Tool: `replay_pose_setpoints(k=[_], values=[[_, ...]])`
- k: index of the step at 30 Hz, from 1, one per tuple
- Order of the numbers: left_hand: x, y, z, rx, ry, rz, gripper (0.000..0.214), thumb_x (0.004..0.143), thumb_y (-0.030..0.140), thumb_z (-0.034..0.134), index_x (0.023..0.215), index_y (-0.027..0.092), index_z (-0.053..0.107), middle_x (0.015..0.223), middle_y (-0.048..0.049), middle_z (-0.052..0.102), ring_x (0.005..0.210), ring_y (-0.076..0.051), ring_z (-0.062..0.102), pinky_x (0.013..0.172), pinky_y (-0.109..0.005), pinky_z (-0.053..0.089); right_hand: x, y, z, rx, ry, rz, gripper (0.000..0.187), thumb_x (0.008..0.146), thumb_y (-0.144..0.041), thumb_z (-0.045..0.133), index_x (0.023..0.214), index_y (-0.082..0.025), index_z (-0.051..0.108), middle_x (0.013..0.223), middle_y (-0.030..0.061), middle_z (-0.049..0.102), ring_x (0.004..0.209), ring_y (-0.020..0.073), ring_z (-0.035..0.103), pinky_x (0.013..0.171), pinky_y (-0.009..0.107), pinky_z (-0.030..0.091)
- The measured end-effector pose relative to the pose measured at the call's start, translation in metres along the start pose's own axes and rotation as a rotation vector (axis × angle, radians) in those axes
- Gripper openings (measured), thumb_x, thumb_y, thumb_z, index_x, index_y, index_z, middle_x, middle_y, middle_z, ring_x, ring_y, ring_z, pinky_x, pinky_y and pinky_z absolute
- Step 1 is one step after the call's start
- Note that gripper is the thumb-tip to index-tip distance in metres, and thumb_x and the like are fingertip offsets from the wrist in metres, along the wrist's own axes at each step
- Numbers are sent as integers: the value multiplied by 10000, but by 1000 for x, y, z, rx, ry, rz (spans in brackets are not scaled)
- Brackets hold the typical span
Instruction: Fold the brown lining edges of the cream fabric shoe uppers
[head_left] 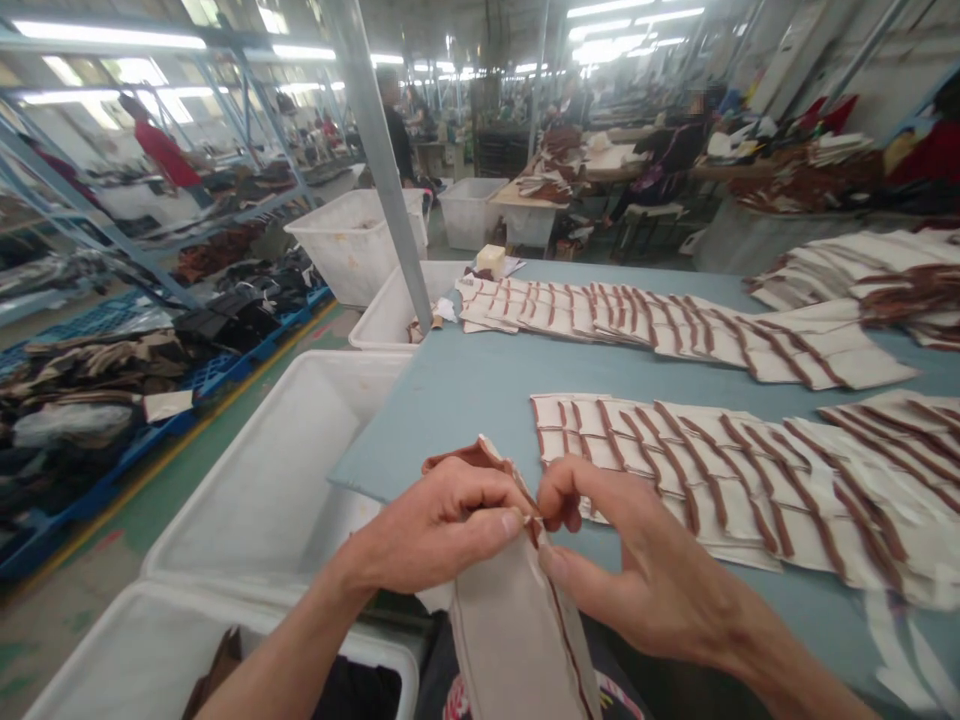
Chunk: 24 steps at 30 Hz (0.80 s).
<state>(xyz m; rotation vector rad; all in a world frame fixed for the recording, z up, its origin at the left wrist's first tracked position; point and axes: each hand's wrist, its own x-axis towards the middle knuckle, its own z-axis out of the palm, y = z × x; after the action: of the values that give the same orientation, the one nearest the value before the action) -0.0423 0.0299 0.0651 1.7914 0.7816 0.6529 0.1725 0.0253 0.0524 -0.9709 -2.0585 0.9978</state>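
A cream fabric piece [514, 630] with a brown-edged seam hangs from my hands over my lap. Its brown top end [472, 455] is folded and sticks up behind my left hand [442, 520]. That hand pinches the piece between thumb and fingers at the seam. On the other side, my right hand [622, 550] has curled fingers at the same seam, and its thumb presses the cream side. Between the fingertips there is a small light bit, too fine to make out.
Overlapping rows of cream pieces with brown strips [675, 460] lie on the blue-grey table [465, 390]. White plastic bins [225, 500] stand along its left side, near a metal post [386, 150]. Dark garments [82, 390] lie on blue pallets. People work farther back.
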Motion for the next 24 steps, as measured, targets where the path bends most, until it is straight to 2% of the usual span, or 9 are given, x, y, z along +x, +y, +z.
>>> replay_pose_setpoints(k=[4, 7, 12, 20, 24], values=[[0, -2, 3, -33, 7, -10, 306, 970, 294, 482, 819, 125, 687, 886, -88, 706, 887, -203, 630, 844, -302, 480, -4, -3, 6, 38, -3, 99, 47, 807, -189, 540, 774, -220, 525, 705, -31, 561, 662, 144, 525, 626, 257, 420], [2, -2, 5, -54, 20, -2, 328, 975, 317, 496, 760, 137, 666, 816, -61, 676, 830, -176, 608, 783, -265, 476, -2, -5, 3, 44, -16, 129, 89, 847, -208, 528, 758, -216, 524, 692, -32, 564, 652, 137, 525, 623, 250, 422], [7, -4, 9, -92, 77, -30, 242, 837, 277, 667, 648, 150, 586, 715, -8, 603, 755, -137, 549, 688, -216, 433, 2, -2, -1, 120, -53, 163, 96, 825, -168, 532, 739, -211, 536, 684, -38, 557, 649, 127, 524, 614, 232, 419], [7, -11, 11, -110, 103, -126, 170, 817, 239, 622, 676, 149, 595, 710, -13, 585, 672, -125, 505, 615, -221, 402, 8, 5, -7, 116, -122, 158, 106, 868, -163, 593, 773, -205, 575, 710, -32, 597, 668, 134, 548, 627, 234, 423], [5, -11, 11, -132, 122, -120, 170, 800, 264, 636, 680, 148, 608, 669, -8, 566, 652, -128, 502, 597, -219, 401, 9, 8, -10, 97, -78, 55, 90, 860, -130, 615, 830, -214, 603, 788, -26, 645, 742, 145, 595, 705, 245, 454]])
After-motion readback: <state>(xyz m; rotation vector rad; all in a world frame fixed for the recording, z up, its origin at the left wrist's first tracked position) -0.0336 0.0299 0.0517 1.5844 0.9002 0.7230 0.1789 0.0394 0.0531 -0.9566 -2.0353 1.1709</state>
